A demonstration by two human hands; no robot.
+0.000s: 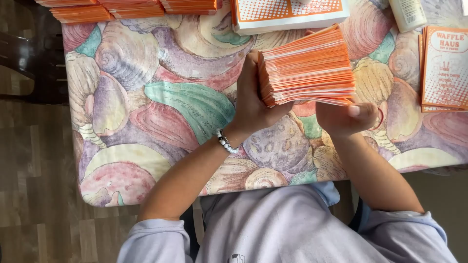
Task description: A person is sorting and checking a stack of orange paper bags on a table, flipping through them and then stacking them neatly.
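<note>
The person is holding a thick stack of orange-edged paper sleeves between both hands, just above the counter with its shell-patterned cloth. The stack is lying with its long axis running left to right and tilting slightly up toward the far right, its layered edges facing the camera.

The left hand is clamping the stack's left end: the thumb is pressing against the near edge while the fingers are wrapping up and over the far side, so they are closed around the bundle. A white beaded bracelet is sitting on that wrist. The right hand is sitting under the stack's near right corner, thumb lying flat along the underside and the fingers curling beneath, out of view; how tightly they are gripping cannot be told. So the stack is lying above and beyond the right hand, and to the right of the left palm, which is carrying more of the hold.

Around them, 1 flat pile of printed orange cards is resting at the right, an orange-and-white box is lying just beyond the stack, and more orange bundles are lining the far edge.
</note>
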